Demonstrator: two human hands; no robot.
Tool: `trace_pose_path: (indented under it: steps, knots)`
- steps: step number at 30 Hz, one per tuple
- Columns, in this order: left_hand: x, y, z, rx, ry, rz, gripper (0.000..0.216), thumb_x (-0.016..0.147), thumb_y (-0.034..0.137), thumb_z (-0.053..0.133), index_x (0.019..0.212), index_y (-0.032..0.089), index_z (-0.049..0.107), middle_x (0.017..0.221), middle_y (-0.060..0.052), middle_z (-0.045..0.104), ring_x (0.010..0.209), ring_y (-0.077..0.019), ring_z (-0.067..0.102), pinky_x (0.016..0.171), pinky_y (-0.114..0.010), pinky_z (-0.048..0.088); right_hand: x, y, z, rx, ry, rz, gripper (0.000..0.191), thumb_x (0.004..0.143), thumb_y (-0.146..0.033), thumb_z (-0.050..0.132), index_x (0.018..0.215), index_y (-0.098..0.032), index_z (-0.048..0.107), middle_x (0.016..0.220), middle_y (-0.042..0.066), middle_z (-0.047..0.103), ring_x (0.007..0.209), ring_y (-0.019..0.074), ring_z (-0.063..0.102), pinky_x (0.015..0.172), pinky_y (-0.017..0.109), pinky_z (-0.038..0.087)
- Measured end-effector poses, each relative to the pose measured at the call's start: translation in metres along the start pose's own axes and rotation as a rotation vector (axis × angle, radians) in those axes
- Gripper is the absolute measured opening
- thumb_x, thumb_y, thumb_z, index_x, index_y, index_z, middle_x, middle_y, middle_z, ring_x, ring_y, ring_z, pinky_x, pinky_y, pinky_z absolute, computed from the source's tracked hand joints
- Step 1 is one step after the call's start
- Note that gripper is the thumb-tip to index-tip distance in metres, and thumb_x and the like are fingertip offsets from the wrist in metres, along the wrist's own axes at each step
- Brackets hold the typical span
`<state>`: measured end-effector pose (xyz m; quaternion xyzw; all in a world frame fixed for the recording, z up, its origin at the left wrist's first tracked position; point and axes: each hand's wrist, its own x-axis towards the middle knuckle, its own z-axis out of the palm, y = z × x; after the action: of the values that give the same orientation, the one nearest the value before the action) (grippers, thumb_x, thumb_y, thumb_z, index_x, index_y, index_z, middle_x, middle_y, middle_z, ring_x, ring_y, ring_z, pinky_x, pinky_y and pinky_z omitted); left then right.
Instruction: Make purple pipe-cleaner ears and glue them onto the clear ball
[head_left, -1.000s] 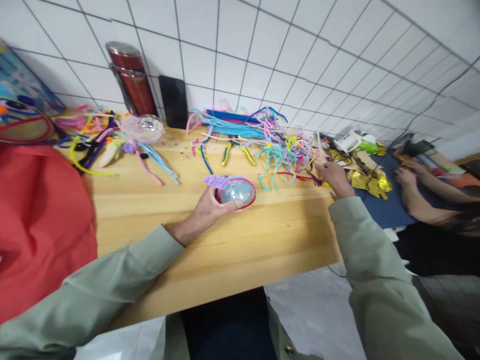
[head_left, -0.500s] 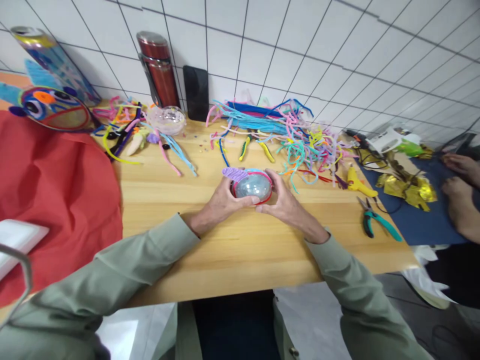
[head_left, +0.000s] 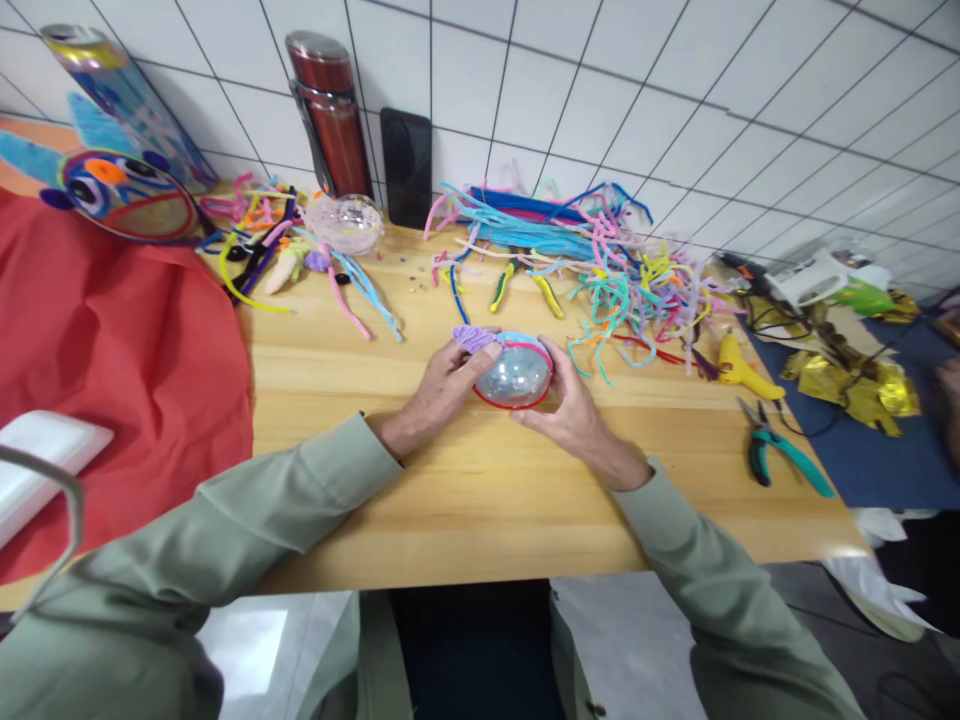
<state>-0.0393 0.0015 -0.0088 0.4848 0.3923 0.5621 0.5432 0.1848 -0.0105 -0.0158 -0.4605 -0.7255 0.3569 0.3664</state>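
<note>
Between my two hands, just above the middle of the table, is a clear plastic dome edged with red and pink pipe cleaner and some light blue at the top. A purple pipe-cleaner piece sticks out at its upper left. My left hand grips that side, its thumb now lying near the purple piece. Round the right edge curl the fingers of my right hand, thumb at the lower rim. Yellow-green pliers lie beyond the dome, partly under pipe cleaners.
Tangled pipe cleaners lie along the wall. At right are a yellow glue gun and teal pliers. A red thermos, a phone and a decorated fish-like piece stand at the back; red cloth covers the left.
My left thumb has moved up from the dome's lower front to its upper left, beside the purple piece. The view has shifted slightly; the other person's hands at right have mostly left it.
</note>
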Motion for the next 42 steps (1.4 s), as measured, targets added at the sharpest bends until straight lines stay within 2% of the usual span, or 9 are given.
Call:
trace_pose_path:
  steps: [7, 12, 17, 23, 31, 37, 42]
  knots:
    - [-0.001, 0.002, 0.0, -0.009, -0.005, 0.004, 0.063, 0.084, 0.07, 0.085, 0.119, 0.019, 0.082, 0.122, -0.011, 0.083, 0.114, -0.0308, 0.075, 0.104, -0.046, 0.06, 0.0, 0.004, 0.004, 0.019, 0.005, -0.026, 0.116, 0.075, -0.07, 0.092, 0.17, -0.031, 0.036, 0.171, 0.016, 0.047, 0.157, 0.0416, 0.05, 0.131, 0.064, 0.045]
    - [-0.002, 0.006, -0.001, -0.047, 0.027, 0.002, 0.067, 0.084, 0.075, 0.083, 0.121, 0.018, 0.081, 0.121, -0.011, 0.083, 0.114, -0.0299, 0.076, 0.105, -0.045, 0.06, -0.001, 0.005, 0.005, 0.017, 0.003, -0.031, 0.113, 0.078, -0.066, 0.092, 0.17, -0.031, 0.036, 0.173, 0.015, 0.046, 0.158, 0.0413, 0.049, 0.132, 0.065, 0.043]
    - [0.0, 0.009, -0.002, -0.048, 0.118, 0.059, 0.06, 0.081, 0.076, 0.085, 0.106, 0.022, 0.084, 0.11, -0.006, 0.082, 0.103, -0.0247, 0.074, 0.098, -0.04, 0.06, -0.002, 0.002, 0.004, -0.009, 0.0, -0.038, 0.111, 0.079, -0.063, 0.092, 0.169, -0.031, 0.036, 0.173, 0.015, 0.046, 0.16, 0.0406, 0.047, 0.133, 0.064, 0.042]
    - [0.001, 0.012, -0.002, -0.053, 0.091, 0.036, 0.057, 0.078, 0.074, 0.088, 0.102, 0.022, 0.084, 0.102, -0.004, 0.081, 0.097, -0.0225, 0.073, 0.094, -0.039, 0.06, -0.002, 0.004, 0.004, -0.014, 0.004, -0.034, 0.111, 0.078, -0.063, 0.093, 0.169, -0.032, 0.037, 0.171, 0.015, 0.048, 0.157, 0.0404, 0.05, 0.131, 0.064, 0.044]
    - [0.002, 0.018, -0.004, -0.072, 0.128, 0.057, 0.057, 0.082, 0.078, 0.083, 0.094, 0.022, 0.083, 0.098, -0.004, 0.08, 0.091, -0.019, 0.069, 0.091, -0.035, 0.058, -0.002, 0.002, 0.004, -0.004, 0.008, -0.051, 0.107, 0.079, -0.061, 0.093, 0.167, -0.032, 0.039, 0.171, 0.015, 0.049, 0.161, 0.0396, 0.046, 0.135, 0.065, 0.039]
    - [0.004, 0.02, -0.005, -0.069, 0.111, 0.021, 0.06, 0.078, 0.076, 0.087, 0.101, 0.021, 0.085, 0.094, -0.004, 0.081, 0.086, -0.0192, 0.069, 0.089, -0.035, 0.058, -0.002, 0.002, 0.005, -0.007, 0.011, -0.054, 0.108, 0.079, -0.06, 0.093, 0.167, -0.031, 0.039, 0.172, 0.014, 0.049, 0.16, 0.0395, 0.047, 0.135, 0.064, 0.039]
    - [0.003, 0.016, -0.005, -0.108, 0.115, 0.038, 0.058, 0.086, 0.079, 0.077, 0.098, 0.022, 0.083, 0.097, -0.005, 0.081, 0.09, -0.0206, 0.071, 0.088, -0.036, 0.059, -0.002, 0.007, 0.005, -0.004, 0.019, -0.052, 0.109, 0.077, -0.059, 0.094, 0.167, -0.032, 0.04, 0.171, 0.014, 0.049, 0.159, 0.041, 0.049, 0.133, 0.066, 0.042]
